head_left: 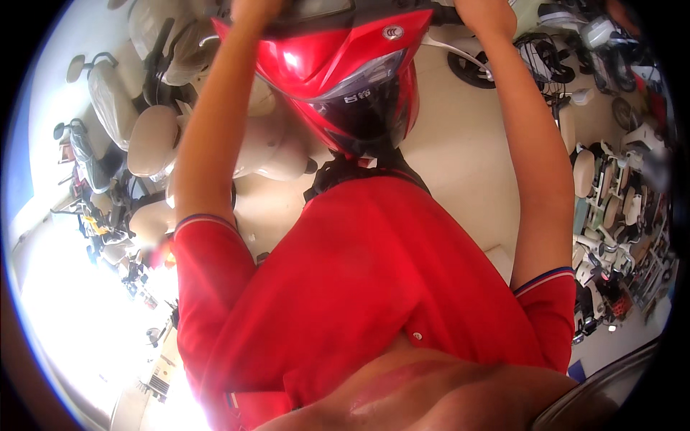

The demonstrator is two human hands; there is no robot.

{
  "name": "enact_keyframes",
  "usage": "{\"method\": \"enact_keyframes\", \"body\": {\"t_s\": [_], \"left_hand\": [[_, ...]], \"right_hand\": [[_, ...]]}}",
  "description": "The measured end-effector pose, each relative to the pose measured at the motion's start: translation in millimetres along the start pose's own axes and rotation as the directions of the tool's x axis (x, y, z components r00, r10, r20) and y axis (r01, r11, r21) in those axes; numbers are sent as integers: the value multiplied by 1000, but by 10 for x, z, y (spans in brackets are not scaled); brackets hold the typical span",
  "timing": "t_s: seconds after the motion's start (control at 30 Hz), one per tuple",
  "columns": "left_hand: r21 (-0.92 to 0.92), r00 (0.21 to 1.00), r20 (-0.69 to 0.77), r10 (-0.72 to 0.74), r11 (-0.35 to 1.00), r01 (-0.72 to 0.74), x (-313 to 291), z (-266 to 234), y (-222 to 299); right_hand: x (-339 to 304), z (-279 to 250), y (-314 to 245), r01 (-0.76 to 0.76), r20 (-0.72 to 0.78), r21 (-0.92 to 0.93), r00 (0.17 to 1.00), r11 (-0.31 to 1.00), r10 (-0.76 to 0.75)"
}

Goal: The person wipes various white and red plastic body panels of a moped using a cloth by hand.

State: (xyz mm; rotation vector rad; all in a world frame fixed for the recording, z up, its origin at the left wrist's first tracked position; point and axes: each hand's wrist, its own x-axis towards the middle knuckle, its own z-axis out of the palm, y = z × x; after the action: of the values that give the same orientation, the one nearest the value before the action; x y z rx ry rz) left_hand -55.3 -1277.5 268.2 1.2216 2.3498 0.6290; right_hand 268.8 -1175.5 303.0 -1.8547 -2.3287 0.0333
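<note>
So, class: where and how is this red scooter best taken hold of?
Probably by the outer ends of its handlebar, coming from the near side, over the silver lever: the visible right end is narrow and juts sideways past the broad red fairing. The left end is mostly hidden.

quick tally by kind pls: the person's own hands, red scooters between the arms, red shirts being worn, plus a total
Hands: 2 (left hand, right hand, both partly cut off by the top edge)
Red scooter between the arms: 1
Red shirt: 1
Total: 4
</note>
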Motion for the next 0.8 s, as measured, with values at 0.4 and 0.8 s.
{"method": "enact_keyframes", "body": {"t_s": [0.4,0.8], "left_hand": [[102,718,-374,587,796,-597,-942,481,957],[173,872,-417,258,964,-203,-959,-168,-12]], "right_hand": [[25,-34,12,-29,-5,-31,1000,999,29],[195,222,162,-31,105,39,994,999,27]]}}
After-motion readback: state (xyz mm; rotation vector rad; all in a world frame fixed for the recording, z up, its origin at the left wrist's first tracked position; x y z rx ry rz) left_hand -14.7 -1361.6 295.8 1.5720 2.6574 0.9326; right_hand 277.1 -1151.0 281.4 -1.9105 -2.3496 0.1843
